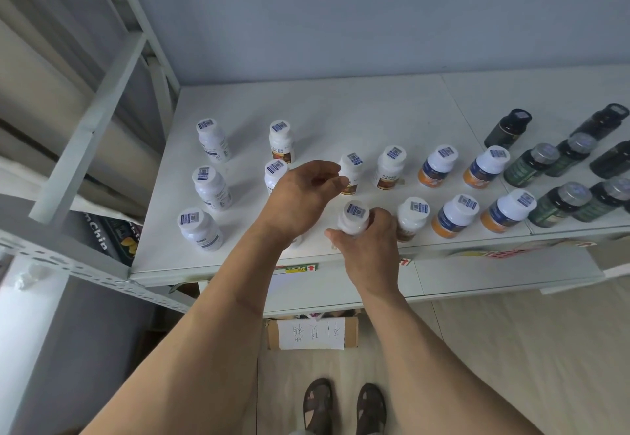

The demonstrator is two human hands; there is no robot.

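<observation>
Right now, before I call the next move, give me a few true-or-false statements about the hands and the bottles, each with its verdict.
1. The right hand grips a white bottle near the front edge of the shelf. True.
2. The dark green bottles stand at the shelf's left end. False: they stand on the right; white ones fill the left.
3. The gripped bottle's cap carries a sticker. True.
4. The left hand lifts one of the orange-labelled bottles. False: those stand untouched, right of both hands.
5. A cardboard box sits on the floor below. True.
</observation>
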